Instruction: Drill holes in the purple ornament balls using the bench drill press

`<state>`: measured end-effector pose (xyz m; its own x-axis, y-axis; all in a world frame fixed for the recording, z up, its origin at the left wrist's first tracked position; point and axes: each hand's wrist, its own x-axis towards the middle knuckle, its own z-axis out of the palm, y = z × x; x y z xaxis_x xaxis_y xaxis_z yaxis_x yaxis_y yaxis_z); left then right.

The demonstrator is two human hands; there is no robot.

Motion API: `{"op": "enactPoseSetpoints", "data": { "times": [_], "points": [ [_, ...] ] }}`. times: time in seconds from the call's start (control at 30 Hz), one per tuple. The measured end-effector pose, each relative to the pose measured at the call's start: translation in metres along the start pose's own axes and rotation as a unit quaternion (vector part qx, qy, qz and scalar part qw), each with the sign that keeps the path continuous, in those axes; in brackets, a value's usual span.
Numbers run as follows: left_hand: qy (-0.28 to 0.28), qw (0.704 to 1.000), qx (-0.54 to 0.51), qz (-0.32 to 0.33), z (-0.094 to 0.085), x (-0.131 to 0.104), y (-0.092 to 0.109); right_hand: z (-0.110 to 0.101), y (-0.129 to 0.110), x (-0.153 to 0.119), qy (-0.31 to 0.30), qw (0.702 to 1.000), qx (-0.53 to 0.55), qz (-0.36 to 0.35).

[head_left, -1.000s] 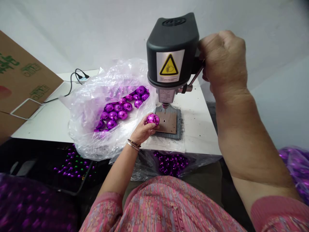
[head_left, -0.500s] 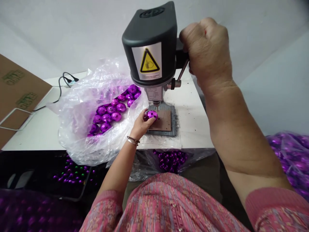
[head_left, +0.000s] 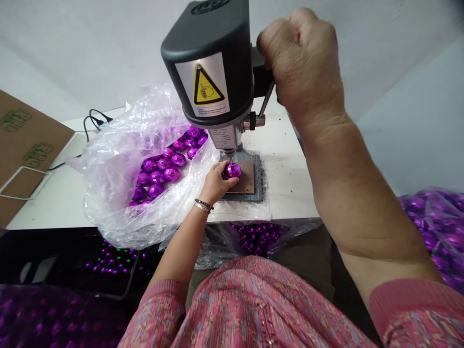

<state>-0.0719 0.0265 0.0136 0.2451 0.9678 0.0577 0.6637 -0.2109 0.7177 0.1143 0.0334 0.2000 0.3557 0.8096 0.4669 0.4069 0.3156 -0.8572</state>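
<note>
Between the thumb and fingers of my left hand is a shiny purple faceted ball, held on the brown board of the drill press base. The drill bit points down right above the ball; whether its tip touches I cannot tell. My right hand is closed round the feed handle at the side of the drill press, and the fingers hide the handle's end. A thin metal lever rod runs from that hand to the hub.
Left of the press lies an open clear plastic bag with several purple balls. A cardboard box stands at the far left by a black cable. Below the table edge hangs a bag of purple balls; another bag is at right.
My left hand has moved the purple ball slightly right, under the drill bit. My right hand stays closed on the handle. The whole view has tilted and shifted a little.
</note>
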Motion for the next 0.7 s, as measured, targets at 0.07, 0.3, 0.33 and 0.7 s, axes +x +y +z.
{"op": "enactPoseSetpoints", "data": {
  "times": [0.07, 0.3, 0.33, 0.7],
  "points": [
    [-0.004, 1.000, 0.004, 0.016, 0.002, 0.003, 0.001, 0.000, 0.000, 0.000, 0.002, 1.000, 0.008, -0.005],
    [-0.056, 0.993, -0.098, -0.044, 0.003, 0.004, -0.002, 0.000, 0.003, -0.005, 0.011, 0.999, -0.009, -0.031],
    [-0.056, 0.991, -0.113, -0.052, 0.003, 0.003, -0.003, 0.000, 0.004, -0.007, 0.015, 0.999, -0.012, -0.045],
    [-0.024, 0.987, -0.154, -0.045, 0.014, -0.003, -0.010, -0.017, 0.013, -0.055, -0.013, 0.987, -0.074, -0.144]
  ]
}}
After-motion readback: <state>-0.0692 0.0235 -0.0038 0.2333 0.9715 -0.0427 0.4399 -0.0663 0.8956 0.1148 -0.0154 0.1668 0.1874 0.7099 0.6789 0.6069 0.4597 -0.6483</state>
